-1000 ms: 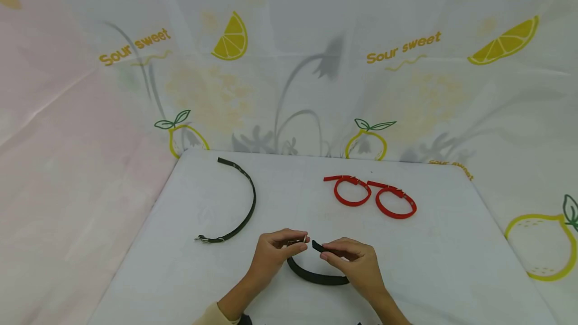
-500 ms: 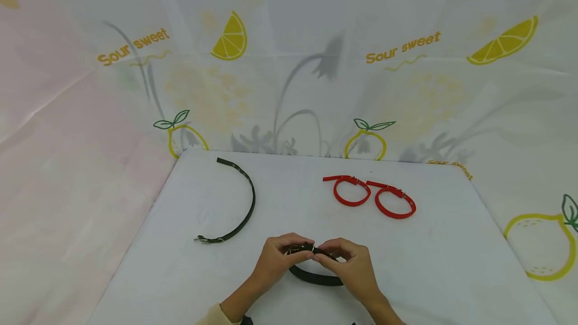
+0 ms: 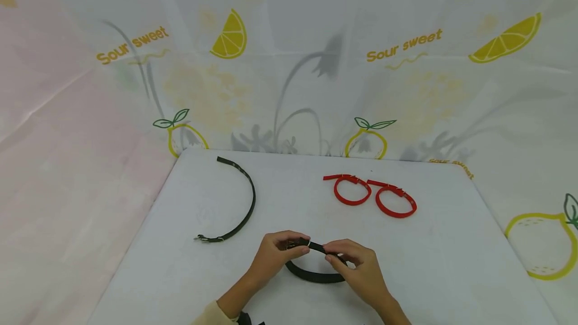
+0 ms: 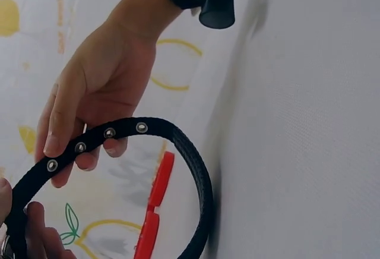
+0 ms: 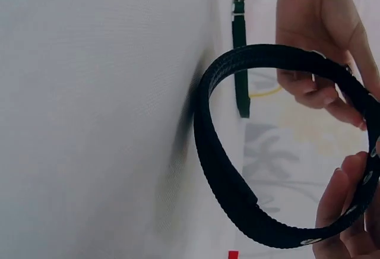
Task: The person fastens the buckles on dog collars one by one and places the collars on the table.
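Through the head camera I see two bare hands at the near side of a white tabletop, working on a black woven strap collar with metal eyelets. The collar is bent into a ring between them, its wide curve hanging toward me; I cannot tell whether that curve touches the table. The left hand pinches one end between thumb and fingers, with a bit of bright metal showing at its fingertips. The right hand pinches the strap just beside it, thumb below and fingers above — a short black stretch spans the gap. The left wrist view shows me a row of round silver eyelets along the strap at the right fingers.

To the left, well apart, a dark green strap collar with a metal buckle lies in a C-shaped arc. Farther back on the right, two red ring-shaped collars lie side by side — each with a straight tail pointing left. Behind hangs a pale lemon-print cloth.
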{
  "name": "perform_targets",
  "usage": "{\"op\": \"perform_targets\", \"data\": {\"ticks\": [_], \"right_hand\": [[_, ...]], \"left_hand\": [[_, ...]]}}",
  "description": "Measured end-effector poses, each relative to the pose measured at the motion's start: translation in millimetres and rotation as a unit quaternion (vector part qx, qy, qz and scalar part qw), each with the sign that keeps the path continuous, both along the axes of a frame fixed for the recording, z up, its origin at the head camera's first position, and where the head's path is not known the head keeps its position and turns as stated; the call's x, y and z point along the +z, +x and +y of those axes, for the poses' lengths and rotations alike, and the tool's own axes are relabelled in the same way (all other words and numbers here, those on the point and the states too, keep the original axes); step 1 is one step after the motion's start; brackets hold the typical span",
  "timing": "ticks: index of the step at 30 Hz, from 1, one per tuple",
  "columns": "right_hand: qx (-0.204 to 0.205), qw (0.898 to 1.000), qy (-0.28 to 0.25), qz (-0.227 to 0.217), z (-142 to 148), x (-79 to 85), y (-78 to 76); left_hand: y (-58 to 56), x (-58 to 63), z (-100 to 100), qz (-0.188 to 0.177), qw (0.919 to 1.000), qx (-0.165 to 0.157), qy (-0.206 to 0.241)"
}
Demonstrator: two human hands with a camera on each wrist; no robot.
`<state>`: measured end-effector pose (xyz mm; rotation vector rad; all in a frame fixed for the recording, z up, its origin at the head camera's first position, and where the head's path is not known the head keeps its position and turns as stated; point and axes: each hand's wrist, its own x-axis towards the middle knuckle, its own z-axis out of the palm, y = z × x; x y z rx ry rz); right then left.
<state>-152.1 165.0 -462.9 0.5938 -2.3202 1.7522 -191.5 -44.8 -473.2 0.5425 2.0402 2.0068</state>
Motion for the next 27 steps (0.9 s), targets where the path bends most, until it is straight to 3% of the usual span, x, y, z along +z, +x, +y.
{"op": "perform_targets", "data": {"ticks": [5,9,14,18,22,27], "right_hand": [[-0.003,0.999,0.0,0.044,-0.7,-2.9,0.7],[0.013,0.998,-0.013,0.054,-3.9,-4.2,1.0],[0.032,0.999,-0.003,0.04,-8.1,-3.9,1.9],[0.029,0.999,0.038,0.022,-8.4,-3.0,3.8],[0.018,0.998,0.056,0.028,-6.5,-4.1,3.8],[0.012,0.997,0.063,0.034,-0.3,-17.7,0.3]], "left_hand": [[0.0,-2.5,4.1,-0.02,0.9993,-0.022,-0.022],[-0.1,-3.7,7.5,-0.032,0.9982,-0.042,-0.03],[0.3,-2.3,11.3,-0.033,0.9977,-0.048,-0.034],[-0.8,-5.6,12.3,-0.036,0.9974,-0.039,-0.048],[-4.9,-19.8,8.5,-0.05,0.9974,-0.027,-0.045],[-8.0,-37.0,0.9,-0.095,0.9953,-0.013,0.006]]}}
